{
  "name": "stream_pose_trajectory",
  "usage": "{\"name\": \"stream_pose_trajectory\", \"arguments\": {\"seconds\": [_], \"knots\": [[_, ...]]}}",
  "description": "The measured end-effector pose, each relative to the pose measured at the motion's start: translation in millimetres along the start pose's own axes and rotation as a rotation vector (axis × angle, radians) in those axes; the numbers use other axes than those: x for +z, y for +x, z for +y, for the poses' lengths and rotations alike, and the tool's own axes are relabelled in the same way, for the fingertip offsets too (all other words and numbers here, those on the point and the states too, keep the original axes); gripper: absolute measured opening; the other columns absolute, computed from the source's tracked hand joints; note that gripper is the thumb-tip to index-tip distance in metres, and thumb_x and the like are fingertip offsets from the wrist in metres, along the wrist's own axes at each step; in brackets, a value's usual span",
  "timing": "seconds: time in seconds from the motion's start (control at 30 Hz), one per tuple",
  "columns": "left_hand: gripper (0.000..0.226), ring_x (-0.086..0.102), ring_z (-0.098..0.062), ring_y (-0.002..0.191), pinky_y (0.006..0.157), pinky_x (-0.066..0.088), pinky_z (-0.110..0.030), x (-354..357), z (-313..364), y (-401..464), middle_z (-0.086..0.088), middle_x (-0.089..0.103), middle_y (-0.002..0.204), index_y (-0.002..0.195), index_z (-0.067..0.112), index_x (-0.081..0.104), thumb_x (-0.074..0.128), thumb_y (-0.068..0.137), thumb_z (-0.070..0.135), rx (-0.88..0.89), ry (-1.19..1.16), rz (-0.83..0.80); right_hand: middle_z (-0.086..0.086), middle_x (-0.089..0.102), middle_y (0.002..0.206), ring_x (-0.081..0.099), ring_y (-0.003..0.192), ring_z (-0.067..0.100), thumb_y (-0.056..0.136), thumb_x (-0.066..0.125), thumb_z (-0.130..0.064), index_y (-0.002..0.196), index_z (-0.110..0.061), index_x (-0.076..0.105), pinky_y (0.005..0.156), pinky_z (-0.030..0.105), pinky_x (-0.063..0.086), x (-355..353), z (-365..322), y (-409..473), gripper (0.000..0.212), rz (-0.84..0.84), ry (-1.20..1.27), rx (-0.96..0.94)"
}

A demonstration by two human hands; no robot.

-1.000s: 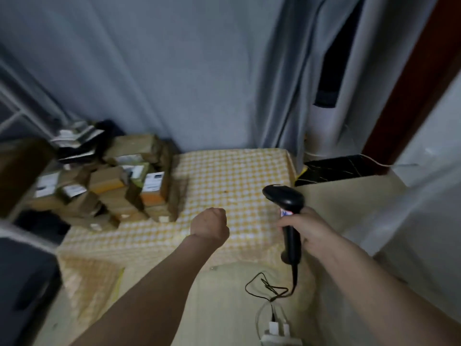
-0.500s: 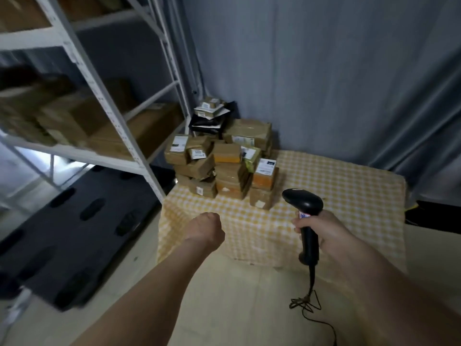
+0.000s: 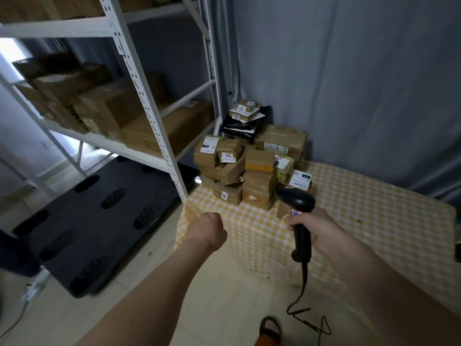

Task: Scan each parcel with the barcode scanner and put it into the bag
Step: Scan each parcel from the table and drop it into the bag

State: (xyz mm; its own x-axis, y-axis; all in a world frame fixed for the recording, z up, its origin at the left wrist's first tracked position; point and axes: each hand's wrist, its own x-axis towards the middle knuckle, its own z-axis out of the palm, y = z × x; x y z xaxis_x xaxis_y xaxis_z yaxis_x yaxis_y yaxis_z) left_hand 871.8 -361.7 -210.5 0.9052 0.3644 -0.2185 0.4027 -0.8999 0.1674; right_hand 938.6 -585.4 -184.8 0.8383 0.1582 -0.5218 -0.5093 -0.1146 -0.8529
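Observation:
A pile of brown cardboard parcels (image 3: pixel 252 166) with white labels is stacked at the far left corner of a table covered in a yellow checked cloth (image 3: pixel 361 216). My right hand (image 3: pixel 316 229) grips the handle of a black barcode scanner (image 3: pixel 298 211), whose head points toward the pile; its cable hangs down to the floor. My left hand (image 3: pixel 208 229) is curled into a fist in front of the table's left edge and holds nothing. No bag is in view.
A white metal shelf rack (image 3: pixel 139 78) loaded with large cartons stands on the left. A black plastic pallet (image 3: pixel 94 221) lies on the floor beneath it. Grey curtain (image 3: pixel 361 83) hangs behind the table. A sandalled foot (image 3: pixel 270 328) shows at the bottom.
My view has swung left, bringing the shelf rack and pallet into sight. Both hands keep the same pose, and the scanner stays in my right hand.

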Motion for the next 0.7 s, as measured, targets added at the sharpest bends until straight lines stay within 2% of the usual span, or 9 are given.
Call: {"name": "stream_pose_trajectory", "arguments": {"seconds": [0.07, 0.3, 0.43, 0.6, 0.7], "knots": [[0.025, 0.06, -0.025, 0.108, 0.087, 0.051, -0.031, -2, -2, 19, -0.006, 0.063, 0.118, 0.111, 0.014, 0.065, 0.057, 0.089, 0.024, -0.004, -0.011, 0.003, 0.016, 0.058, 0.077, 0.056, 0.067, 0.023, 0.079, 0.063, 0.013, 0.084, 0.0, 0.06, 0.063, 0.03, 0.046, 7, -9, 16, 0.014, -0.005, 0.004, -0.005], [0.028, 0.059, -0.024, 0.11, 0.086, 0.048, -0.032, -20, 24, 110, -0.005, 0.061, 0.12, 0.115, 0.016, 0.062, 0.056, 0.091, 0.028, 0.024, 0.016, 0.0, 0.015, 0.058, 0.072, 0.055, 0.061, 0.023, 0.079, 0.062, 0.014, 0.085, 0.001, 0.06, 0.062, 0.032, 0.049, 6, -52, 92, 0.014, -0.001, 0.055, 0.0], [0.031, 0.059, -0.025, 0.111, 0.088, 0.05, -0.033, -34, 55, 169, -0.006, 0.061, 0.121, 0.119, 0.016, 0.061, 0.055, 0.091, 0.029, 0.043, 0.025, 0.006, 0.015, 0.06, 0.074, 0.059, 0.065, 0.024, 0.078, 0.064, 0.012, 0.09, 0.001, 0.063, 0.065, 0.034, 0.051, -6, -81, 145, 0.016, 0.034, 0.066, 0.019], [0.028, 0.061, -0.026, 0.103, 0.072, 0.044, -0.029, -41, 91, 232, -0.008, 0.064, 0.113, 0.115, 0.015, 0.062, 0.05, 0.091, 0.021, 0.067, 0.044, -0.015, 0.017, 0.061, 0.077, 0.06, 0.068, 0.026, 0.078, 0.065, 0.01, 0.097, 0.001, 0.062, 0.061, 0.033, 0.05, -23, -118, 200, 0.022, 0.032, 0.029, 0.05], [0.028, 0.061, -0.028, 0.105, 0.073, 0.046, -0.03, -38, 101, 263, -0.008, 0.064, 0.114, 0.114, 0.018, 0.065, 0.054, 0.089, 0.025, 0.065, 0.055, -0.055, 0.018, 0.061, 0.081, 0.06, 0.069, 0.026, 0.076, 0.065, 0.011, 0.096, 0.001, 0.064, 0.064, 0.036, 0.051, -33, -133, 228, 0.022, 0.047, 0.0, 0.052]]}}
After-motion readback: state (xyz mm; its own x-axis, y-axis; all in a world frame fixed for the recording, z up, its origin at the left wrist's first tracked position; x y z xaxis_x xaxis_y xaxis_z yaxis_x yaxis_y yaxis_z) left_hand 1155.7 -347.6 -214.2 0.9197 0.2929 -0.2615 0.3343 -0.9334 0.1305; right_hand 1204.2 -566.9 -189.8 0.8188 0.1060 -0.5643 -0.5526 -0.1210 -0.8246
